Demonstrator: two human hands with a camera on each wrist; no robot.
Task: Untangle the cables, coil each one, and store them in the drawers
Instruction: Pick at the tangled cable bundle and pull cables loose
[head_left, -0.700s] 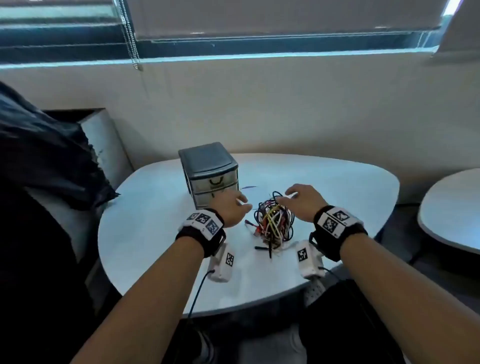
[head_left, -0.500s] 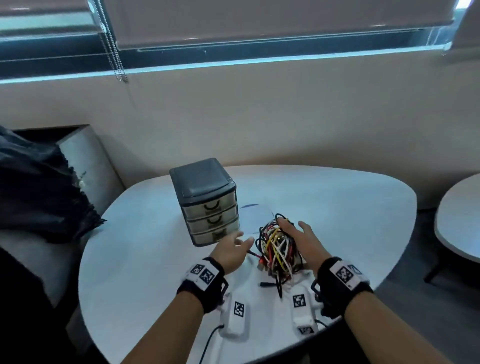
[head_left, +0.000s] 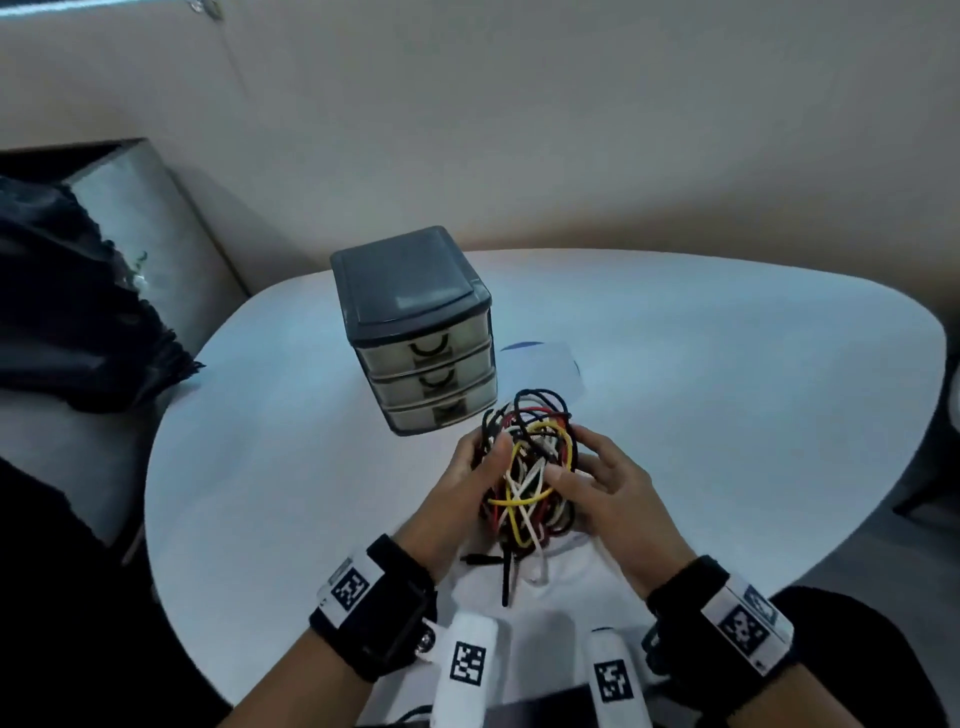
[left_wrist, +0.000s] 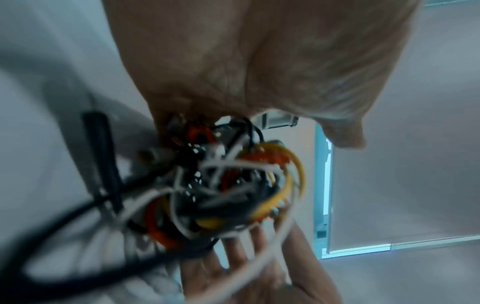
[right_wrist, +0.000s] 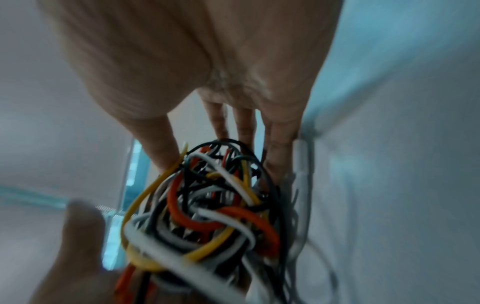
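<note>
A tangle of black, white, yellow and red cables (head_left: 527, 467) sits between my two hands, just in front of the grey three-drawer unit (head_left: 415, 327), whose drawers are all closed. My left hand (head_left: 485, 452) grips the tangle's left side, thumb on top. My right hand (head_left: 571, 454) holds the right side, thumb pressed on the loops and fingers curled round behind. Loose black and white ends (head_left: 505, 587) trail down to the white table (head_left: 727, 389). The left wrist view shows the tangle (left_wrist: 228, 185) blurred; the right wrist view shows it (right_wrist: 207, 205) under my fingers.
A white sheet (head_left: 550, 364) lies flat to the right of the drawer unit. A chair with dark cloth (head_left: 78, 322) stands at the table's left. The wall runs close behind the table, and the table's near edge is right by my wrists.
Both hands have closed in from either side and taken hold of the tangle. My view has dropped lower and closer over the table.
</note>
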